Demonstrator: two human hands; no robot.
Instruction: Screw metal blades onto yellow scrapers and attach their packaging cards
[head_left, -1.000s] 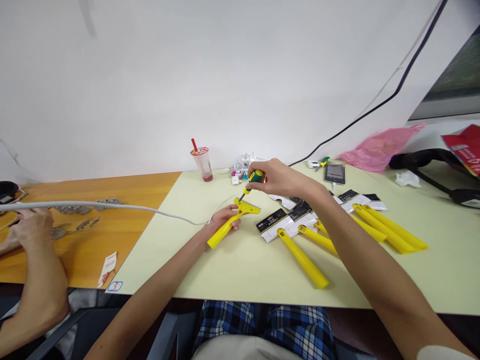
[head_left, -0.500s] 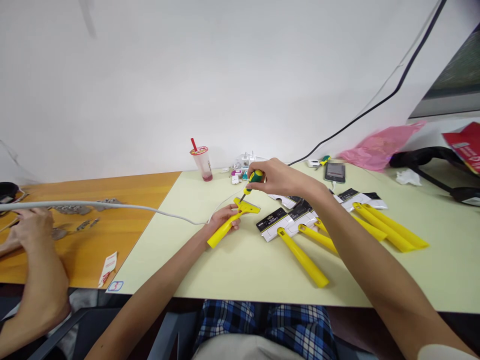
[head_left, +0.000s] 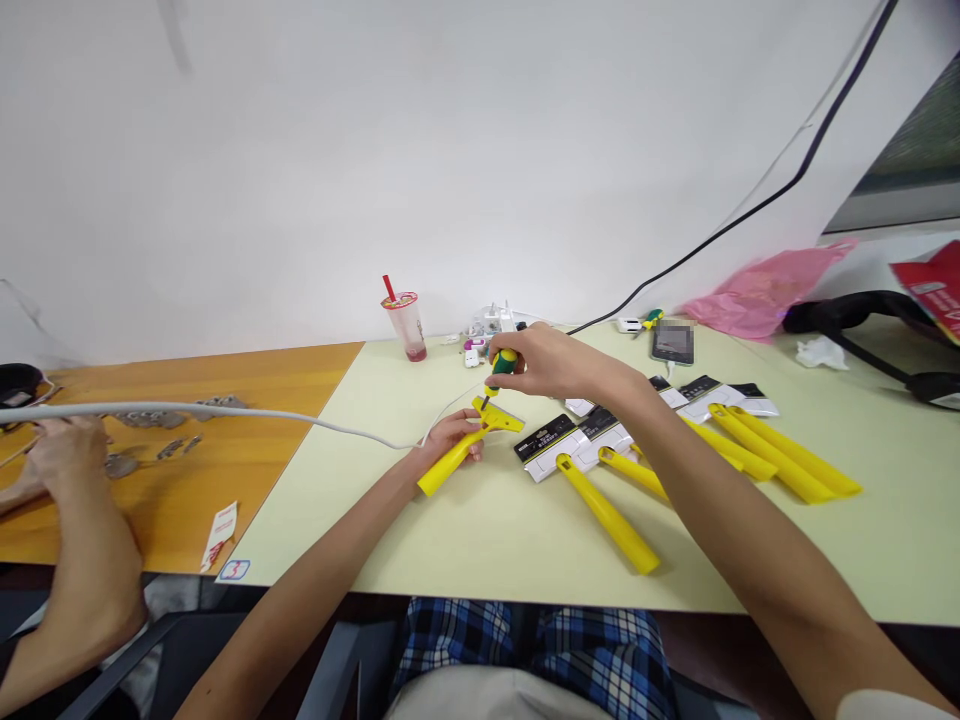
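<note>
A yellow scraper (head_left: 454,463) with a wide head rests in my left hand (head_left: 448,436), whose fingers are closed round it from below. My right hand (head_left: 534,362) grips a green and yellow screwdriver (head_left: 504,362) from above. The screwdriver's tip points down onto the scraper's head, and the fine contact there is too small to make out. To the right lie several more yellow scrapers (head_left: 611,515) with black and white packaging (head_left: 553,445) at their heads. My right forearm hides part of them.
A cup with a red straw (head_left: 405,325) stands near the wall. A phone (head_left: 673,343), a pink bag (head_left: 750,300) and a black headband-like object (head_left: 862,330) lie at the back right. A grey cable (head_left: 225,409) crosses the left side, near a co-worker's hand (head_left: 71,455).
My right hand and the screwdriver have shifted slightly, with the screwdriver standing a little more upright. The scraper stays in my left hand, and the view has moved slightly.
</note>
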